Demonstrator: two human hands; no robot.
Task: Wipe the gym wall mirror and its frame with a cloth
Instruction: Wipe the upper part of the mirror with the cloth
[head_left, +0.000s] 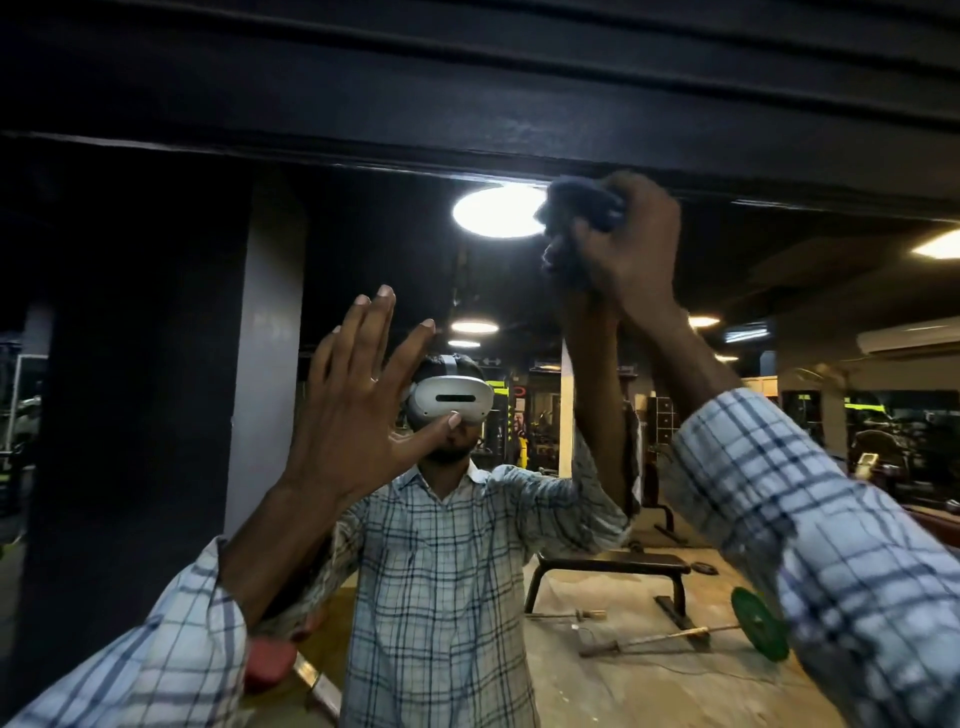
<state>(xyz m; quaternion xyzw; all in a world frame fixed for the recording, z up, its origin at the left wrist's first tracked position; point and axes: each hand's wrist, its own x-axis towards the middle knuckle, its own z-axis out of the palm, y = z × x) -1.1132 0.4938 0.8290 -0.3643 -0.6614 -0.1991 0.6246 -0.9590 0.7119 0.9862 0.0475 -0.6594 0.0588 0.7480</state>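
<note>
Right hand (636, 254) raised to the upper edge of the mirror (156, 364), fingers curled tight round a bunched dark cloth (574, 210). The cloth protrudes left of the knuckles, just beneath the dark top frame (415, 156). Left hand (358, 410) is lifted before the glass, fingers straight and spread apart.

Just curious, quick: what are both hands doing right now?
Left hand: open, holding nothing.
Right hand: gripping a dark crumpled cloth.
</note>
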